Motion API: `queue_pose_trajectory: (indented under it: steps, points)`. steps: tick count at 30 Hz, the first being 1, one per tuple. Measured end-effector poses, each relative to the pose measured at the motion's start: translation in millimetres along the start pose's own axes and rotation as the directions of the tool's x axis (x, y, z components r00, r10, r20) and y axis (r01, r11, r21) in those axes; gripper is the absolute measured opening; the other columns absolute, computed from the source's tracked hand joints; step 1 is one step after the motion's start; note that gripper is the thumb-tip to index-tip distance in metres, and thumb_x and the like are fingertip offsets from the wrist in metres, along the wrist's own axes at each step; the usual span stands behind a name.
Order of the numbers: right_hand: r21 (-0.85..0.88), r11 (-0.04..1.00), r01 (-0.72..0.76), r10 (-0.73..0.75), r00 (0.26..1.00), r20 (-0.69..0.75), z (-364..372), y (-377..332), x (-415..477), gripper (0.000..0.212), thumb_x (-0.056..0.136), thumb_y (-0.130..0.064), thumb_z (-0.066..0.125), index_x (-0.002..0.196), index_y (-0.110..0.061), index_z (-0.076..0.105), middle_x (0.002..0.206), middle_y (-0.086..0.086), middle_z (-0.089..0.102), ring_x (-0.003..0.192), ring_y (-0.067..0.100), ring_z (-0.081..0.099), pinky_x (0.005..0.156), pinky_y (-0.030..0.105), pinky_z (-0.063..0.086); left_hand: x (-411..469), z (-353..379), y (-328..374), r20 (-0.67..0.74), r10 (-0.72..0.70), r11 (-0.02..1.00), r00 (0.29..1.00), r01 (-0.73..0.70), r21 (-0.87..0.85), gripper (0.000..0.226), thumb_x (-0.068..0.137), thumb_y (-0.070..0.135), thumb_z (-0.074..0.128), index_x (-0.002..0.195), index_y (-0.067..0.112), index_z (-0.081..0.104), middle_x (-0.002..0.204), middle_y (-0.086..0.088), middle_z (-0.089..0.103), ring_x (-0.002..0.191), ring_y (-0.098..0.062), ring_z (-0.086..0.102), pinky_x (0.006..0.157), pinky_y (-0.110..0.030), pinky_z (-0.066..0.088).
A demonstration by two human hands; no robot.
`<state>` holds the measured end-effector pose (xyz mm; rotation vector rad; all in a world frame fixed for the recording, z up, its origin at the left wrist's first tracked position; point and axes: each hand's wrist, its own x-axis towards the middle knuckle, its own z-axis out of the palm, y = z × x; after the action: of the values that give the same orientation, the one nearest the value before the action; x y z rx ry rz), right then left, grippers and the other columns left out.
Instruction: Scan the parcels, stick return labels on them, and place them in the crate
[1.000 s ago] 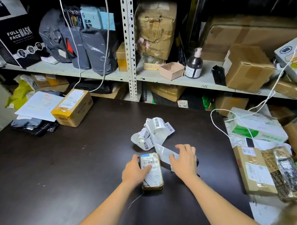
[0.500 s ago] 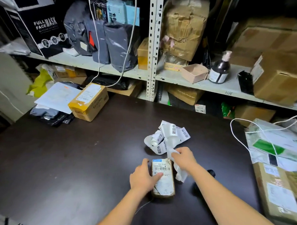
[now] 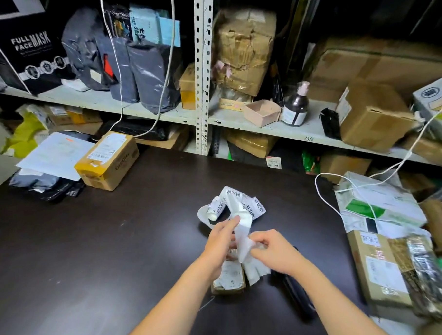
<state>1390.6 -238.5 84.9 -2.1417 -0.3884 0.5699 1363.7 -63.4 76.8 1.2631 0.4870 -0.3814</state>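
A small parcel [image 3: 230,281] lies on the dark table [image 3: 91,249], near the middle of the near edge, its white printed label facing up. It is partly covered by both hands, which are held just above its far end.

A white strip [image 3: 243,238] of label paper is held between the hands. It runs from a loose tangle of labels [image 3: 244,204] lying just beyond the parcel, down to a crumpled end beside the parcel's right edge. The strip is pinched high up by the left hand [image 3: 221,239], between thumb and fingertips. Lower down it is pinched by the right hand [image 3: 271,251], whose fingers are curled in. Whether a label has been peeled off cannot be told.

A dark object [image 3: 296,293] lies on the table just right of the parcel, partly under the right forearm; what it is cannot be made out.

At the far left of the table a box [image 3: 108,159] stands beside a sheet of paper [image 3: 54,154]. On the right, a pile of parcels [image 3: 381,264] is seen, with a white cable [image 3: 328,205] looping over it. Behind the table a shelf [image 3: 238,116] carries boxes, grey bags, a pink tray [image 3: 262,112] and a bottle [image 3: 295,106].
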Motion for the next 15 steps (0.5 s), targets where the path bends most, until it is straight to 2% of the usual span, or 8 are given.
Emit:
queue_pose_trajectory:
  steps: [2, 4, 6, 8, 10, 11, 12, 15]
  points:
    - [-0.158, 0.986, 0.047, -0.043, 0.999, 0.028, 4, -8, -8, 0.011, 0.069, -0.030, 0.051, 0.070, -0.019, 0.054, 0.071, -0.009, 0.053, 0.067, 0.004, 0.044, 0.066, 0.028, 0.042, 0, 3, 3, 0.014, -0.017, 0.998, 1.000, 0.016, 0.068, 0.058, 0.084, 0.061, 0.070, 0.122, 0.019, 0.063, 0.102, -0.011, 0.070, 0.085, -0.019, 0.066, 0.074, -0.030, 0.047]
    - [-0.203, 0.978, 0.057, -0.043, 0.996, 0.075, 7, -15, -12, 0.019, 0.070, -0.029, 0.052, 0.071, -0.013, 0.042, 0.067, -0.009, 0.040, 0.060, 0.007, 0.032, 0.056, 0.030, 0.032, 2, 6, 2, 0.015, -0.021, 0.994, 1.000, 0.019, 0.105, 0.059, 0.085, 0.049, 0.077, 0.126, 0.010, 0.061, 0.105, -0.003, 0.064, 0.086, -0.017, 0.063, 0.075, -0.031, 0.050]
    - [-0.045, 0.999, 0.026, -0.026, 1.000, 0.010, 7, -19, -15, 0.023, 0.073, -0.030, 0.054, 0.067, -0.010, 0.046, 0.065, -0.007, 0.042, 0.060, 0.010, 0.033, 0.057, 0.030, 0.031, 5, 7, 2, 0.024, -0.038, 0.998, 0.999, 0.037, 0.051, 0.047, 0.091, 0.026, 0.075, 0.130, 0.005, 0.060, 0.115, -0.008, 0.068, 0.095, -0.024, 0.069, 0.085, -0.039, 0.057]
    - [0.234, 0.971, -0.046, 0.104, 0.965, -0.242, 4, -21, -15, 0.028, 0.078, -0.029, 0.056, 0.060, -0.007, 0.056, 0.061, -0.003, 0.058, 0.059, 0.013, 0.047, 0.061, 0.030, 0.041, 5, 7, 5, 0.041, -0.074, 0.996, 0.996, 0.076, -0.048, 0.032, 0.097, 0.006, 0.061, 0.129, 0.007, 0.064, 0.106, -0.011, 0.074, 0.084, -0.022, 0.071, 0.081, -0.038, 0.058]
    - [0.416, 0.899, -0.139, 0.345, 0.809, -0.475, 1, -15, -12, 0.034, 0.084, -0.026, 0.061, 0.060, -0.003, 0.054, 0.057, 0.001, 0.058, 0.058, 0.019, 0.048, 0.059, 0.031, 0.039, 2, 6, 9, 0.081, -0.120, 0.976, 0.989, 0.133, -0.175, 0.032, 0.099, -0.002, 0.049, 0.125, 0.008, 0.065, 0.090, -0.010, 0.075, 0.062, -0.015, 0.061, 0.066, -0.030, 0.052]
    - [0.457, 0.870, -0.184, 0.420, 0.763, -0.492, 1, -12, -10, 0.034, 0.088, -0.024, 0.064, 0.062, -0.004, 0.056, 0.057, 0.000, 0.059, 0.060, 0.020, 0.049, 0.060, 0.031, 0.039, 1, 6, 9, 0.105, -0.136, 0.961, 0.985, 0.157, -0.229, 0.032, 0.100, -0.002, 0.047, 0.124, 0.008, 0.065, 0.087, -0.011, 0.075, 0.060, -0.014, 0.058, 0.065, -0.030, 0.049]
    - [0.487, 0.846, -0.219, 0.457, 0.768, -0.449, 0, -9, -9, 0.030, 0.091, -0.023, 0.067, 0.068, -0.004, 0.064, 0.061, -0.001, 0.065, 0.063, 0.020, 0.056, 0.062, 0.031, 0.043, -1, 6, 8, 0.131, -0.154, 0.948, 0.979, 0.184, -0.258, 0.029, 0.101, 0.000, 0.046, 0.124, 0.006, 0.063, 0.088, -0.011, 0.075, 0.062, -0.015, 0.058, 0.068, -0.031, 0.048]
    - [0.631, 0.742, -0.227, 0.406, 0.901, -0.152, 4, -4, -3, 0.019, 0.097, -0.027, 0.068, 0.097, -0.011, 0.078, 0.090, 0.004, 0.079, 0.087, 0.021, 0.074, 0.080, 0.034, 0.055, -6, 12, 6, 0.234, -0.168, 0.937, 0.958, 0.229, -0.264, 0.031, 0.101, 0.003, 0.046, 0.125, -0.006, 0.062, 0.101, -0.019, 0.072, 0.085, -0.025, 0.066, 0.081, -0.036, 0.050]
